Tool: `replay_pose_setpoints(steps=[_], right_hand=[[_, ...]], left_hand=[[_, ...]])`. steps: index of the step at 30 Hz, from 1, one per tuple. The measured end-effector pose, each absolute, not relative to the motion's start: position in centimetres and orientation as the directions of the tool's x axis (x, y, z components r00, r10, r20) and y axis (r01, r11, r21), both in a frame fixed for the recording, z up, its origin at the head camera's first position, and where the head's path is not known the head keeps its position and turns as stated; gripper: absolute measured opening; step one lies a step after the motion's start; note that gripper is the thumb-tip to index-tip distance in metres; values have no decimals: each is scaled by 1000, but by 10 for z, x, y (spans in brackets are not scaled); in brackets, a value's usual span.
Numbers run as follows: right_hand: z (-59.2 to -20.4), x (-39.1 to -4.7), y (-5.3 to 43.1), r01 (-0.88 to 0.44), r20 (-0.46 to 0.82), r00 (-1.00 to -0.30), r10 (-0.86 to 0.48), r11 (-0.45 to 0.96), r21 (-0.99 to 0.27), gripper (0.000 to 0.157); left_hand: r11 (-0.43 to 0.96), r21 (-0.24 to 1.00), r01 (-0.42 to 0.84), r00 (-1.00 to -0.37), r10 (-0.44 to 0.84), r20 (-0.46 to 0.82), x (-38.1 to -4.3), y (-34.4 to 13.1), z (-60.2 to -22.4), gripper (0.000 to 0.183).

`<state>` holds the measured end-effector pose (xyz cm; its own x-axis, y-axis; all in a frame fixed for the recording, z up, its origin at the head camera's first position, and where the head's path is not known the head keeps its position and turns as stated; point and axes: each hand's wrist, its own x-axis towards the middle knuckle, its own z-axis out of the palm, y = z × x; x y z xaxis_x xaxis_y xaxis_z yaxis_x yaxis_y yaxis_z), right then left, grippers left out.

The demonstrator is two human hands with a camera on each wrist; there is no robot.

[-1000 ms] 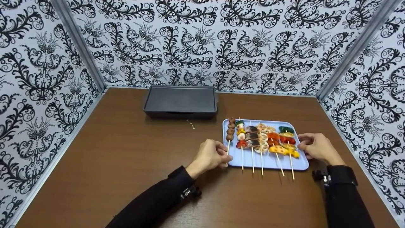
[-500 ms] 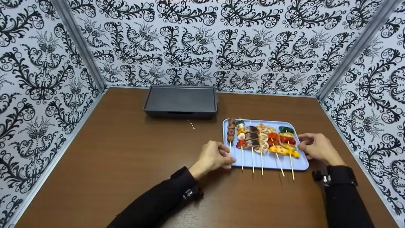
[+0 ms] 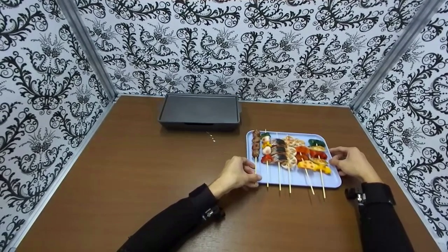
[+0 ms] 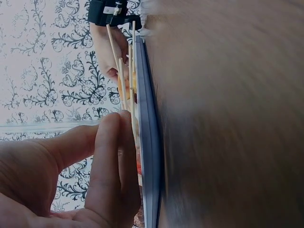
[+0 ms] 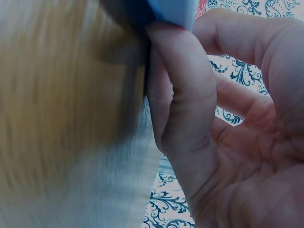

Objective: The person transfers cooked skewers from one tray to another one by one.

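Observation:
A pale blue tray (image 3: 331, 180) lies on the wooden table, carrying a row of food skewers with their sticks overhanging its near edge. At its left end is a skewer of brown meatballs (image 3: 256, 144); my left hand (image 3: 238, 173) pinches the lower stick between thumb and fingers. In the left wrist view, the bent fingers of that hand (image 4: 107, 175) sit right beside the tray's rim (image 4: 148, 133). My right hand (image 3: 351, 162) grips the tray's right edge, and the right wrist view has its fingertips at the tray corner (image 5: 175, 9).
Further skewers on the tray hold mixed vegetables (image 3: 267, 150), dark-skinned fish pieces (image 3: 279, 150), lotus root slices (image 3: 291, 162) and peppers (image 3: 306, 165). A dark grey flat griddle (image 3: 201, 109) stands at the back. Patterned walls (image 3: 217, 45) enclose the table (image 3: 147, 168).
My left hand has shifted slightly right, bringing the meatball skewer inward from the tray's left rim and turning its meatballs. The right hand and the tray have stayed in place.

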<state>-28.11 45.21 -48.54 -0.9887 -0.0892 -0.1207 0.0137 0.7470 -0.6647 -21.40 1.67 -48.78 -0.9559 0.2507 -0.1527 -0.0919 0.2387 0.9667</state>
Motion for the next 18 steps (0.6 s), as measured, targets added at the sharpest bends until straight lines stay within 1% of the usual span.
replay_pose_setpoints(steps=[8, 12, 18], right_hand=[[-487, -281, 452, 17, -119, -990, -82, 750, -662, 52], [-487, -281, 453, 7, -104, -991, -80, 756, -655, 52], [-487, -280, 454, 10, -107, -991, -79, 755, -656, 54]], left_hand=[[217, 971, -102, -946, 282, -162, -213, 15, -488, 30], [232, 970, -70, -945, 296, -139, -214, 14, -487, 27], [299, 954, -3, -947, 306, -99, -215, 12, -484, 24]])
